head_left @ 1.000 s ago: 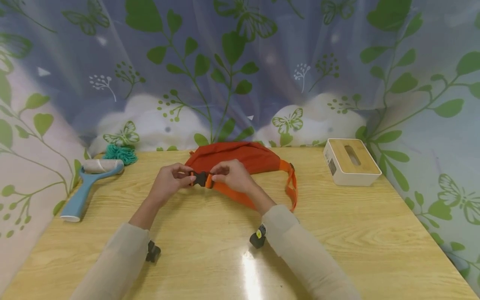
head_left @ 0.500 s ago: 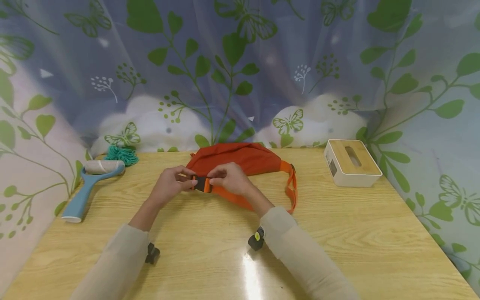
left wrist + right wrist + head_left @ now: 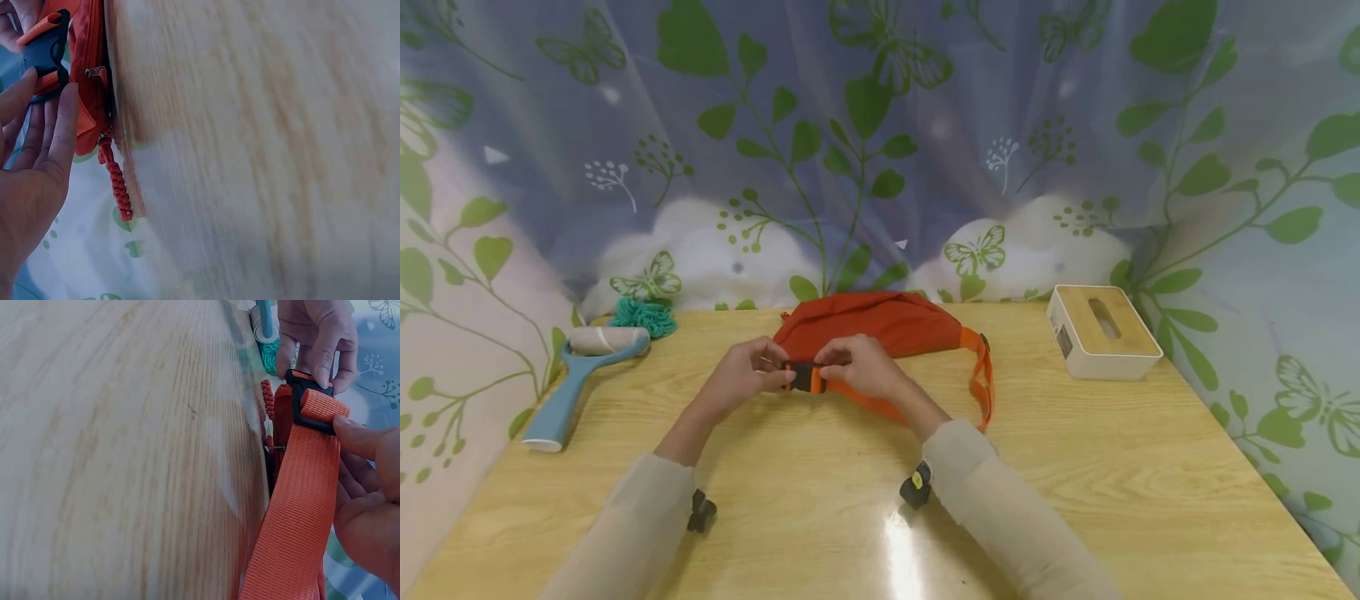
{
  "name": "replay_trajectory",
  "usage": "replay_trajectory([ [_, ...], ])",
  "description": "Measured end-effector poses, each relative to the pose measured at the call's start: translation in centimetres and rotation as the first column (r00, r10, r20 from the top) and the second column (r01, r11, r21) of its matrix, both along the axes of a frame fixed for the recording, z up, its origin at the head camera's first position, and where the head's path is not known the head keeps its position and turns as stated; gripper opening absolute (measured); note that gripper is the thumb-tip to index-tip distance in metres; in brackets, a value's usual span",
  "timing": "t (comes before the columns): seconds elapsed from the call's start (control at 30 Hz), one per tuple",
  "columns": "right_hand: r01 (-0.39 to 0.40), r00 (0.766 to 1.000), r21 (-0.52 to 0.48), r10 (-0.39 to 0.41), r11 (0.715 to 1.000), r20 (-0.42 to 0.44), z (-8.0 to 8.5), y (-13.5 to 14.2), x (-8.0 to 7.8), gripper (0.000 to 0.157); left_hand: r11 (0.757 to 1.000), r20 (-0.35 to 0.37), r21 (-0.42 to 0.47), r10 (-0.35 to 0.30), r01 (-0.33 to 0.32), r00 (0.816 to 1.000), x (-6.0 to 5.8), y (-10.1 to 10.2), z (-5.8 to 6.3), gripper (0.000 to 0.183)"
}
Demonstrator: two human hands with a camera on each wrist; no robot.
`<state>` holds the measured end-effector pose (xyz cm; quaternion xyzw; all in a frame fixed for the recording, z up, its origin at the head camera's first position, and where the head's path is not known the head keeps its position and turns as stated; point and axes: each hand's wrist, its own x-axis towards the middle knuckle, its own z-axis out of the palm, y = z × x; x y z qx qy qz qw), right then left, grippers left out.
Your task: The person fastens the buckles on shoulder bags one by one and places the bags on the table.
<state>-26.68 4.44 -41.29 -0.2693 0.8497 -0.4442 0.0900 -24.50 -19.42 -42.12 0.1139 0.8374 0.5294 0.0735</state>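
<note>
An orange-red waist bag (image 3: 872, 323) lies at the back of the table with its bright orange strap (image 3: 982, 383) looped on the right. In front of it is the black side-release buckle (image 3: 805, 377), its two halves joined end to end. My left hand (image 3: 743, 379) pinches the buckle's left end between thumb and fingers. At the other end, my right hand (image 3: 863, 367) pinches the buckle where the webbing (image 3: 294, 500) threads through, as the right wrist view shows. A zipper pull (image 3: 95, 72) and a braided red cord (image 3: 117, 184) hang from the bag.
To the left lie a blue-handled lint roller (image 3: 568, 387) and a bundle of teal cord (image 3: 643, 317). A white tissue box (image 3: 1105, 332) with a wooden lid stands at the back right. A patterned curtain (image 3: 880, 167) borders the wooden table (image 3: 820, 508).
The two buckle halves have come together; a second ago they sat slightly apart. Both hands, with the buckle, have moved a little toward me. The view has tilted up slightly.
</note>
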Motion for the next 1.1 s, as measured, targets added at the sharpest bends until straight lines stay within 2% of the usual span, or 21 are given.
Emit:
replay_trajectory([
  [0.37,-0.03,0.999,0.026,0.03,0.999,0.019,-0.02,0.3,0.07,0.016,0.999,0.006,0.021,-0.034,0.034,0.999,0.16,-0.17,-0.35,0.022],
  [0.7,-0.035,0.999,0.039,0.034,0.999,0.02,-0.52,0.41,-0.12,0.013,0.999,0.026,0.003,-0.047,0.047,0.999,0.07,-0.22,-0.59,0.019],
  [1.1,-0.033,0.999,0.103,0.033,0.994,0.005,-0.65,0.31,-0.12,0.014,0.996,0.048,-0.052,-0.064,0.066,0.997,0.1,-0.44,-0.76,0.023],
])
